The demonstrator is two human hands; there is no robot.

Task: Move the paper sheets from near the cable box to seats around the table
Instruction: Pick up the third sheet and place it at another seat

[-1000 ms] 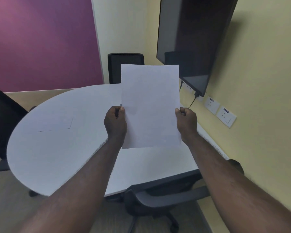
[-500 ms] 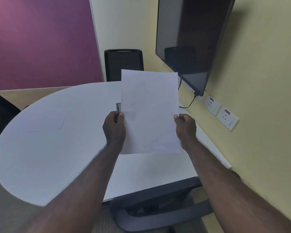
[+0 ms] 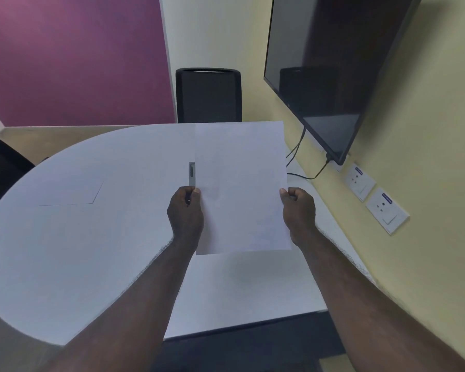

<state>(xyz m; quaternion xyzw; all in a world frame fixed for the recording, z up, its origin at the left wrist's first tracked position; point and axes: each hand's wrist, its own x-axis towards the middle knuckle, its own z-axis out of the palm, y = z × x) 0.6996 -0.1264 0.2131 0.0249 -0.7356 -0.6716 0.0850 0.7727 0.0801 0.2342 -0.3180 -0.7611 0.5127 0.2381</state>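
Note:
A white paper sheet [image 3: 242, 186] hangs above the white table [image 3: 91, 251], held by its two side edges. My left hand [image 3: 185, 213] pinches the left edge and my right hand [image 3: 298, 210] pinches the right edge. Whether it is one sheet or a stack, I cannot tell. A thin strip of the grey cable box [image 3: 191, 173] shows in the tabletop just left of the held sheet; the rest is hidden behind it. Another sheet [image 3: 70, 191] lies flat on the table at the left.
A black chair [image 3: 208, 95] stands at the table's far side, another chair [image 3: 3, 167] at the left edge, and a dark seat [image 3: 247, 347] below the near edge. A wall screen [image 3: 325, 71], its cables [image 3: 304, 170] and sockets [image 3: 371, 197] line the right wall.
The view has tipped down and closed in on the table. The held sheet has sunk lower over the tabletop, with both hands keeping their grip on its edges.

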